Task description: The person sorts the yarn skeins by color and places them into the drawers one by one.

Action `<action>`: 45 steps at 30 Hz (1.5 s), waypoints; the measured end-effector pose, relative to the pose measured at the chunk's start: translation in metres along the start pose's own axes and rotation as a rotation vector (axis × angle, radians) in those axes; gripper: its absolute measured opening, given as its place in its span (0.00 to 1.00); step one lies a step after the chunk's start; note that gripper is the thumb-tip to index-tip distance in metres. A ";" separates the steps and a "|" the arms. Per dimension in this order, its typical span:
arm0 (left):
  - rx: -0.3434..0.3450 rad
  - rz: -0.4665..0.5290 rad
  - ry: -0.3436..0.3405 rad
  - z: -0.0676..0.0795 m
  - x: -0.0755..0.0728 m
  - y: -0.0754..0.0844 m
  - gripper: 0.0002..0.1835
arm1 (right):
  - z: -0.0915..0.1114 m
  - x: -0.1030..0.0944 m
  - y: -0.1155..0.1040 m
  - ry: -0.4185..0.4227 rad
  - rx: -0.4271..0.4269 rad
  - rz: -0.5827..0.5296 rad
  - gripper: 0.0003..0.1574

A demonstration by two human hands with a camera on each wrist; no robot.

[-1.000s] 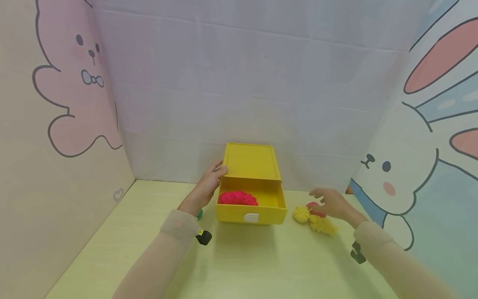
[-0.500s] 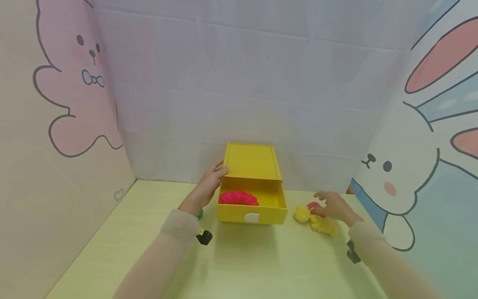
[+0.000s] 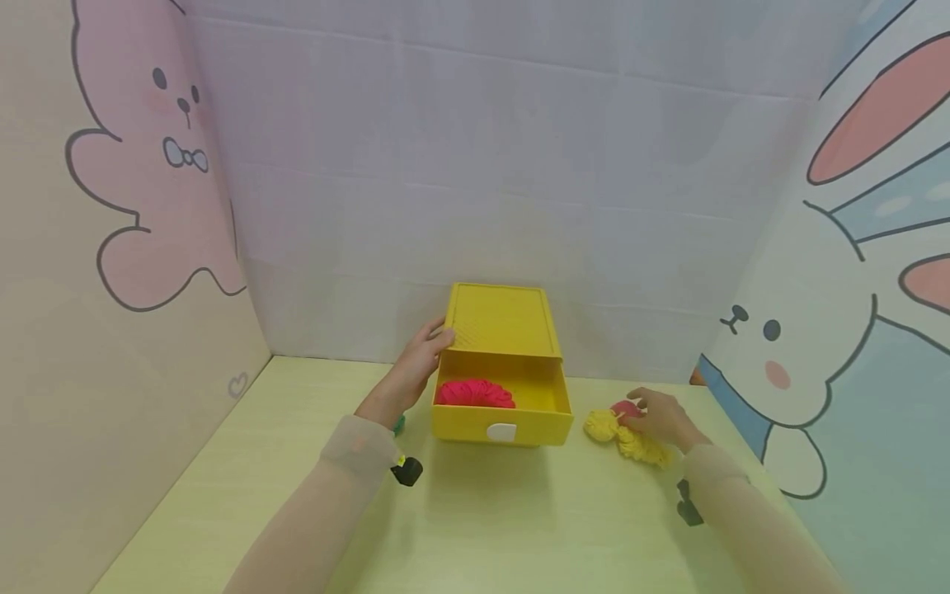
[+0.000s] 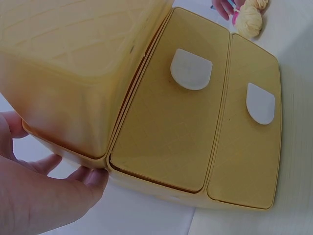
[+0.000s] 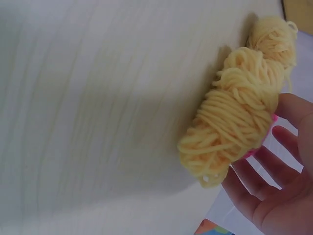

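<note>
A yellow drawer box stands by the back wall, its top drawer pulled out. Inside that drawer, at the left, lies a pink yarn skein. My left hand rests against the box's left side, thumb near the upper front edge. In the left wrist view, two lower drawer fronts are closed. My right hand, fingers spread and slightly bent, is at another pink yarn skein, largely hidden in the right wrist view behind a yellow yarn skein. A second yellow skein adjoins it.
A small green item shows partly behind my left wrist. The pale tabletop meets a white back wall. Side panels with a pink bear and a white rabbit flank it.
My right forearm has swung left, and the right hand has lowered closer to the pink skein beside the yellow ones. My left hand and the drawer box stay in place.
</note>
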State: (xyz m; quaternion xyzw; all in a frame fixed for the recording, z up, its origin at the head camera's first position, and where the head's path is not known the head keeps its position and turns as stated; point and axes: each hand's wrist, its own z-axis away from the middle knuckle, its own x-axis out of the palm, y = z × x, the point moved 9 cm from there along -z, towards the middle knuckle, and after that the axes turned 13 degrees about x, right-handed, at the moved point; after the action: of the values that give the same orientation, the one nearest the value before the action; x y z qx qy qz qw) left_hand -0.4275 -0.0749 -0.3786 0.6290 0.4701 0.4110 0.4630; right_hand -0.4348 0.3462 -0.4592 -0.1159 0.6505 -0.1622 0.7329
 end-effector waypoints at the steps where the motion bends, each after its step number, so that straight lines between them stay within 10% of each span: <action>1: 0.003 0.003 -0.002 0.000 0.000 0.000 0.35 | -0.001 0.001 0.000 0.002 -0.001 -0.002 0.35; 30: -0.013 0.000 0.005 -0.002 -0.002 -0.004 0.35 | -0.007 0.001 0.001 0.038 0.066 -0.040 0.34; 45: -0.009 0.000 0.006 -0.002 -0.001 -0.002 0.35 | 0.012 -0.053 -0.031 0.119 -0.096 -0.075 0.31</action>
State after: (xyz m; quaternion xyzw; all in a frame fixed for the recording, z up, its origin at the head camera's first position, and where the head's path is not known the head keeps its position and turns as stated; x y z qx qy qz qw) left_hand -0.4304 -0.0752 -0.3804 0.6257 0.4695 0.4149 0.4646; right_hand -0.4311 0.3376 -0.3977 -0.1655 0.6950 -0.1646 0.6800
